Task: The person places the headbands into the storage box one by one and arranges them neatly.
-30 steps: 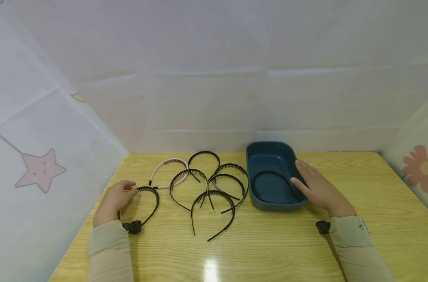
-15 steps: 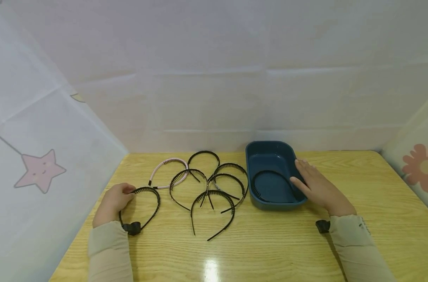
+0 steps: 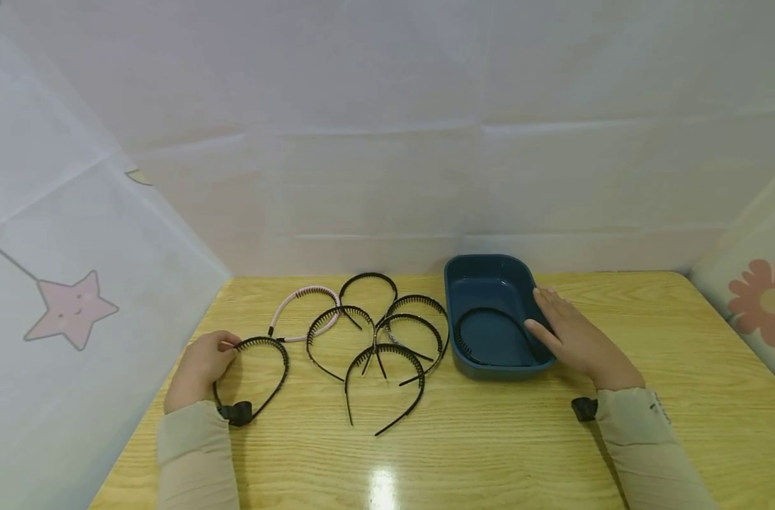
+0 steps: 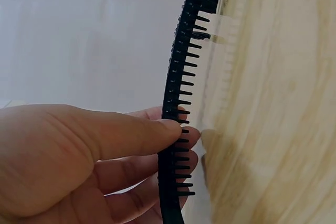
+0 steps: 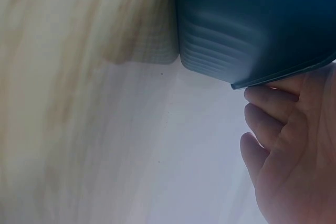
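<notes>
At the left of the table, my left hand [image 3: 202,365] pinches a black toothed headband [image 3: 286,358]. In the left wrist view, the thumb and fingers [image 4: 149,135] grip its band [image 4: 176,77] from both sides, and the comb teeth point right. My right hand [image 3: 581,343] rests along the right rim of a dark blue plastic bin [image 3: 489,372], with its fingers extended. From the right wrist, the fingers [image 5: 262,124] show under the rim, outside the bin's wall [image 5: 226,30]. Inside the bin lies another black headband [image 3: 489,310].
Several headbands lie overlapping between my left hand and the bin. One is pink [image 3: 292,301] with black tips; a black one [image 3: 419,368] lies nearest me. The wooden table [image 3: 477,446] meets a pale cloth backdrop [image 3: 387,177] behind.
My left hand has closed its fingers on the black headband at the left and shifted it slightly. My right hand and the bin have stayed in place.
</notes>
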{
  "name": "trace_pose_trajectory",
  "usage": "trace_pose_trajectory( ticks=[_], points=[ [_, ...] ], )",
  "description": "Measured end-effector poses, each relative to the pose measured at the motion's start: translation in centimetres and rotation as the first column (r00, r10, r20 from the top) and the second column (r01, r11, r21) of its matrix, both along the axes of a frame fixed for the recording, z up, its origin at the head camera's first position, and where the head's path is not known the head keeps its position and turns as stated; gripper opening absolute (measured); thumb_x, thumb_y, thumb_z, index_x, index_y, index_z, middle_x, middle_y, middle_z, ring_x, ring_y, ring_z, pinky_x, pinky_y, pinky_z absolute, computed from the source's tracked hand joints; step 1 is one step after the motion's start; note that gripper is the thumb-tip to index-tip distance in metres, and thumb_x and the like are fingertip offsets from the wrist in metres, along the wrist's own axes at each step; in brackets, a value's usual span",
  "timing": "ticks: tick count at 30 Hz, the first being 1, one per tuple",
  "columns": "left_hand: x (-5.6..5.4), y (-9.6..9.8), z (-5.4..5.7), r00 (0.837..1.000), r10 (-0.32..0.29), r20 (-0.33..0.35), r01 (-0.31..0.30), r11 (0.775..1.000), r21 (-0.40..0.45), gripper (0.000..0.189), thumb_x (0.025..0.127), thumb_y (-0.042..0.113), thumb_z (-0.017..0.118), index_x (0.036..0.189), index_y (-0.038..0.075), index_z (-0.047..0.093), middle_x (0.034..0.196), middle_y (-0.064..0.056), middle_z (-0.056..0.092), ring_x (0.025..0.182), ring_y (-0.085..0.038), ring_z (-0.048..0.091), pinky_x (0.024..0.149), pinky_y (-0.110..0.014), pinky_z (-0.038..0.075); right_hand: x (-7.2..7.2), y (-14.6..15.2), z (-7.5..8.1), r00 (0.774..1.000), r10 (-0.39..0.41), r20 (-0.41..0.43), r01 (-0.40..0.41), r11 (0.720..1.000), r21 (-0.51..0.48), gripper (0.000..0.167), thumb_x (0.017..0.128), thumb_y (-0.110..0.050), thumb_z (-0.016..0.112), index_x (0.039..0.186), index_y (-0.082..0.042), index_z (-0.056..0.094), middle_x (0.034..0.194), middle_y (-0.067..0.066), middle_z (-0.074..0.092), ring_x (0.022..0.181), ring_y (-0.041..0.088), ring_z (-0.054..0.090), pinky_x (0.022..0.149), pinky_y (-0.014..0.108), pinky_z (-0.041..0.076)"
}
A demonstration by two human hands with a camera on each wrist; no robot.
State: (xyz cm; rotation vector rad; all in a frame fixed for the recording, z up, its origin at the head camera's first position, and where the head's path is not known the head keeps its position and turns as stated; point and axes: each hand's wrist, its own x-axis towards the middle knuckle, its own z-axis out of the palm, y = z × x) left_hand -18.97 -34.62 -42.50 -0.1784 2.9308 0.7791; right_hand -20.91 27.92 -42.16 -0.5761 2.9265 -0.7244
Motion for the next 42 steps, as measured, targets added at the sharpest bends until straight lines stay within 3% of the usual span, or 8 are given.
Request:
trace_pose_trajectory(
  ticks=[8,20,30,35,42],
  points=[
    [0.2,-0.2,0.6,0.999,-0.025,-0.032,0.025,1.000,0.017,0.029,0.101,0.004,0.053,0.123,-0.012,0.062,0.117,-0.034,0.063,0.108,-0.051,0.058,0.090,-0.061,0.049,0.1,0.0,0.1,1.000,-0.002,0.004,0.002,1.000,-0.004,0.077,0.109,-0.048,0.040,0.162,0.000,0.010,0.165,0.029,0.007,0.153,0.046,0.003,0.124,0.057,0.002],
    [0.4,-0.8,1.0,0.999,-0.030,-0.029,0.032,0.998,0.047,0.030,0.104,0.011,0.055,0.127,-0.007,0.063,0.120,-0.031,0.063,0.108,-0.047,0.059,0.086,-0.058,0.051,0.2,-0.1,0.1,1.000,0.002,-0.004,-0.002,1.000,-0.005,0.077,0.109,-0.048,0.040,0.162,0.000,0.010,0.165,0.029,0.008,0.152,0.046,0.004,0.125,0.055,0.002],
    [0.7,0.5,2.2,0.998,-0.038,-0.054,0.041,0.996,0.074,0.034,0.106,0.016,0.054,0.132,-0.005,0.061,0.123,-0.029,0.064,0.106,-0.043,0.062,0.081,-0.053,0.054,0.0,0.0,-0.1,1.000,0.002,-0.006,-0.002,1.000,0.005,0.077,0.109,-0.048,0.040,0.162,-0.001,0.010,0.166,0.028,0.008,0.153,0.046,0.005,0.125,0.054,0.002],
    [0.4,1.8,2.5,0.995,-0.058,-0.078,0.068,0.988,0.136,0.036,0.107,0.019,0.055,0.134,-0.003,0.061,0.124,-0.026,0.066,0.109,-0.041,0.063,0.084,-0.052,0.055,-0.1,0.0,-0.2,1.000,0.000,-0.005,0.000,1.000,0.003,0.077,0.109,-0.048,0.040,0.162,-0.002,0.009,0.166,0.027,0.007,0.153,0.045,0.004,0.125,0.054,0.002],
    [-0.2,2.9,2.4,0.993,-0.093,-0.076,0.110,0.957,0.269,0.043,0.107,0.024,0.056,0.140,-0.003,0.056,0.128,-0.024,0.063,0.115,-0.039,0.060,0.092,-0.051,0.055,-0.1,0.1,-0.2,1.000,0.002,-0.005,-0.002,1.000,-0.005,0.077,0.109,-0.048,0.041,0.162,-0.003,0.009,0.167,0.026,0.007,0.153,0.045,0.004,0.125,0.054,0.002]
  ],
)
